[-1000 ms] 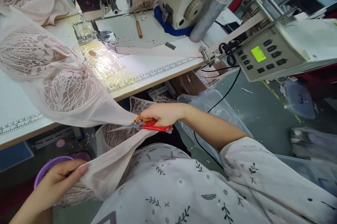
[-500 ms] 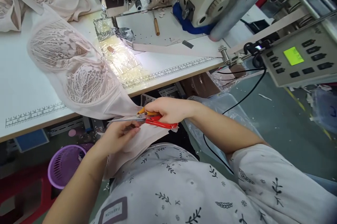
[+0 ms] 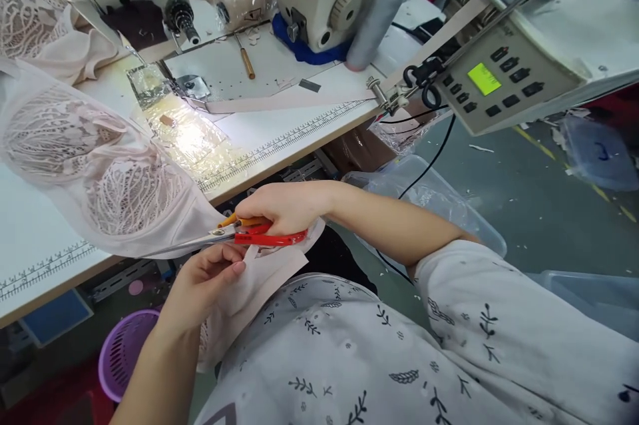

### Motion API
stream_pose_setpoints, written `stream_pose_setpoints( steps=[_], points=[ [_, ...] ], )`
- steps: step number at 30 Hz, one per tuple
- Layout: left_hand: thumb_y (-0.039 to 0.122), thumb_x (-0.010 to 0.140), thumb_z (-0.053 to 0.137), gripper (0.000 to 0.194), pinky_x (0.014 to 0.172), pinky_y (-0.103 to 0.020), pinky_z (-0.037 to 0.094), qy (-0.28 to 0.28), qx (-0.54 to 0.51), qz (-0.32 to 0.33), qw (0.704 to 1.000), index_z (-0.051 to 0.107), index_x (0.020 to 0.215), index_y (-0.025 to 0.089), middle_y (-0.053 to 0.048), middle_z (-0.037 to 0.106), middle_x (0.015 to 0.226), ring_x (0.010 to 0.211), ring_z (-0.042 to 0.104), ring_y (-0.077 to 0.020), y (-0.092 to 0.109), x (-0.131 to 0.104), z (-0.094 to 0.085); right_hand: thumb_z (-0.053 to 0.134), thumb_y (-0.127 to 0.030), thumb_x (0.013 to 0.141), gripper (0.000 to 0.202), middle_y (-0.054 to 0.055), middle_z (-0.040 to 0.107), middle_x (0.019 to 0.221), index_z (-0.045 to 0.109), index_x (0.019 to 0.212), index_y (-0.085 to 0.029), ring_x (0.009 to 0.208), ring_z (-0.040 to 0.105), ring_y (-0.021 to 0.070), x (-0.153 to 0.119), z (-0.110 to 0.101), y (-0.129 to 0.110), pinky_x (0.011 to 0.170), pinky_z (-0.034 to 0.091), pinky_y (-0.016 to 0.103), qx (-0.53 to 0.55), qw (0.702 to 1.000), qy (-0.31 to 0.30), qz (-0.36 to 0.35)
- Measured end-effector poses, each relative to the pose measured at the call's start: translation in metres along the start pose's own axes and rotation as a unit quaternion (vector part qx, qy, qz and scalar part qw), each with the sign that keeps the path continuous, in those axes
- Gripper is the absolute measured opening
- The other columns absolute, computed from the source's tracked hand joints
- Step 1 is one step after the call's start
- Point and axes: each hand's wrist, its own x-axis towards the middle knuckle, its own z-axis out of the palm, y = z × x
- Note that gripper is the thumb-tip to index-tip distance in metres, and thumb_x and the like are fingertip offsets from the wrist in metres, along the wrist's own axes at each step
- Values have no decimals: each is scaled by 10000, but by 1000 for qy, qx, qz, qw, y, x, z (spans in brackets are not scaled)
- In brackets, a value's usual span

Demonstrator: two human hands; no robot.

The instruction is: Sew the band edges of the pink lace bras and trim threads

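My right hand (image 3: pixel 284 212) is wrapped round the red handles of a pair of scissors (image 3: pixel 269 237), whose blades point left across the fabric edge. Orange-yellow tips stick out by my fingers. Just below the blades, my left hand (image 3: pixel 207 285) pinches the pale pink fabric of a bra (image 3: pixel 264 288) that hangs over my lap. Another pale pink bra with lace cups (image 3: pixel 134 192) lies on the table's front edge, its wing reaching toward the scissors. Whether the two pieces are joined is hidden behind my hands.
The sewing machine (image 3: pixel 319 5) stands at the back of the white table (image 3: pixel 279 122), with a screwdriver (image 3: pixel 246 62) on its bed. A control box (image 3: pixel 499 78) is at right. Below are a purple basket (image 3: pixel 124 352) and a clear plastic bin (image 3: pixel 439 205).
The view has shifted to the right. The scissors have come up off the left fingers, with more blade showing along the bra's lower edge. My left hand keeps its pinch.
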Motion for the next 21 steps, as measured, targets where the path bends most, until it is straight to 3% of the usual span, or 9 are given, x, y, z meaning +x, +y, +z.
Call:
stream_pose_setpoints(
  steps=[7, 14, 21],
  points=[
    [406, 647, 790, 309, 501, -199, 345, 59, -87, -44, 994, 613, 629, 154, 6, 555, 623, 547, 437, -90, 5, -1, 7, 644, -231, 735, 313, -72, 391, 620, 340, 664, -202, 560, 342, 81, 0, -4, -7, 526, 254, 238, 25, 999, 14, 43],
    [400, 622, 814, 332, 491, -188, 313, 74, -116, -34, 990, 602, 578, 148, 24, 520, 568, 521, 422, -77, 7, 1, 9, 645, -270, 777, 251, -65, 489, 611, 413, 723, -193, 565, 431, 85, 0, -7, -14, 541, 315, 231, 94, 992, -18, 81],
    [421, 587, 830, 363, 475, -182, 303, 92, -111, -53, 988, 604, 588, 137, 24, 524, 567, 498, 403, -66, 6, 1, 10, 645, -170, 756, 271, -68, 447, 617, 385, 684, -195, 578, 393, 84, 5, -6, -17, 561, 303, 239, 28, 997, 3, 75]
  ],
)
